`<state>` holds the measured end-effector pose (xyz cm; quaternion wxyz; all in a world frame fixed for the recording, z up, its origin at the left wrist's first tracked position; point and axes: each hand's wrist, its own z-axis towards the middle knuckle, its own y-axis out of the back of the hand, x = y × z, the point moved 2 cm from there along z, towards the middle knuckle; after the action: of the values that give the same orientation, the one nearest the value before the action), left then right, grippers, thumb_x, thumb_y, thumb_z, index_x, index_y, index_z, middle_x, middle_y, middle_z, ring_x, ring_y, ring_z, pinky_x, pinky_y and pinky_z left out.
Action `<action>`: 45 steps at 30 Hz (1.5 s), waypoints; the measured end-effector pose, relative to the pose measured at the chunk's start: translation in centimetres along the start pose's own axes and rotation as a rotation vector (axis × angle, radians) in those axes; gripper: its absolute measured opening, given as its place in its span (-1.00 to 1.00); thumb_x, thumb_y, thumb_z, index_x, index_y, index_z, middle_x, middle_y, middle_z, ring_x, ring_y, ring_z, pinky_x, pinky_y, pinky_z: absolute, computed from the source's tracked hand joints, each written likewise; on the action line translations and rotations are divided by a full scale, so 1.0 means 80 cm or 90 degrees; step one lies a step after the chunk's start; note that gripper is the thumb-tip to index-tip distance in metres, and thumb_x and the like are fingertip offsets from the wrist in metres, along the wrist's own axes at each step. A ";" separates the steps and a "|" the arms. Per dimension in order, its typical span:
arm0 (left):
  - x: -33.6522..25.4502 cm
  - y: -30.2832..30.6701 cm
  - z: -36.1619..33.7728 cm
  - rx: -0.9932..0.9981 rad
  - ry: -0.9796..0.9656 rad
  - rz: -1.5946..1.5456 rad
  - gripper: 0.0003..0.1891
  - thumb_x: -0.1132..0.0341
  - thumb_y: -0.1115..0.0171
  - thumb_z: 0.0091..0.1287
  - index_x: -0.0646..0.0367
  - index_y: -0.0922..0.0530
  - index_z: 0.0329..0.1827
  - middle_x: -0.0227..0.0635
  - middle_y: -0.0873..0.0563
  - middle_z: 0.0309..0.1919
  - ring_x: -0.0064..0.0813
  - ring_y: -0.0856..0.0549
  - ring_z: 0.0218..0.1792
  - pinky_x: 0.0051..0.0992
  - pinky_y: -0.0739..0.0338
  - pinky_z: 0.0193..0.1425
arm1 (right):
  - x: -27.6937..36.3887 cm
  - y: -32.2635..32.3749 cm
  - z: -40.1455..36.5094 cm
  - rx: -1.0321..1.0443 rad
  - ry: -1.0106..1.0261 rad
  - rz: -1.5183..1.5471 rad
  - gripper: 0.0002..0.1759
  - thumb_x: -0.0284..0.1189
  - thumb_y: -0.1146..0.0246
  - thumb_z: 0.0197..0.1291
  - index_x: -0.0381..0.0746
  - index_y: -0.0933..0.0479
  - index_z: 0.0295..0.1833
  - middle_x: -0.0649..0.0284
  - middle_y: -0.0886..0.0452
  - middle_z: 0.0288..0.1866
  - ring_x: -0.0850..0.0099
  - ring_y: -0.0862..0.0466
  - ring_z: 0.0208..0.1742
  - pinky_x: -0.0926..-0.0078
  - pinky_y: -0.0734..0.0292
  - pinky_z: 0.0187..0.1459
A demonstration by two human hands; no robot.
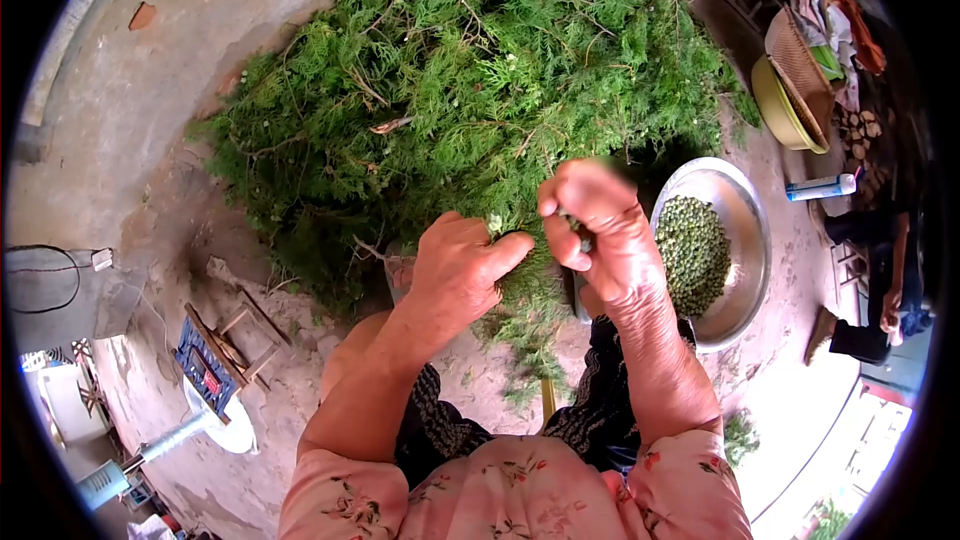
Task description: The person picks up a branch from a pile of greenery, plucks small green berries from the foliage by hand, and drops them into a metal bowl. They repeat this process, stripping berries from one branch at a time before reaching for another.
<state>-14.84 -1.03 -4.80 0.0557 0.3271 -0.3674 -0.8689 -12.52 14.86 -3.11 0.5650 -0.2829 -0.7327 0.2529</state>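
A big heap of leafy evergreen branches point(480, 70) lies in front of me. My left hand point(455, 265) is closed on an evergreen sprig point(530, 305), whose feathery green foliage hangs below the thumb. A small pale green cone point(494, 224) shows at its fingertips. Just to the right, my right hand point(610, 225) is raised with curled fingers around a few small green cones point(578, 230); part of it is blurred. Beside that wrist stands a wide metal basin point(752, 270), holding a mound of small round green cones point(692, 255).
A yellow-green tub point(775, 105) with a wicker basket point(795, 50) stands at the upper right, near a blue-and-white can point(820, 187). Another person point(880, 290) sits at the far right. A small wooden stool point(225, 350) is at the left, by a fan point(215, 425).
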 end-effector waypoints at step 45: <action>0.007 0.022 0.005 0.084 0.289 -0.637 -0.71 0.51 -0.06 -0.19 0.37 -0.64 -0.38 -0.17 -0.72 -0.42 -0.42 -0.70 -0.31 -0.47 -0.55 -0.09 | -0.002 0.003 -0.002 0.025 -0.087 -0.012 -0.74 -0.42 -0.29 0.13 -0.34 -0.54 -0.11 0.29 -0.57 -0.39 0.63 -0.45 -0.56 0.72 -0.19 -0.67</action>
<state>-15.79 -2.29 -3.71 -0.3067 0.6438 -0.1998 -0.6720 -12.29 14.90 -3.34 0.5212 -0.2470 -0.7671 0.2809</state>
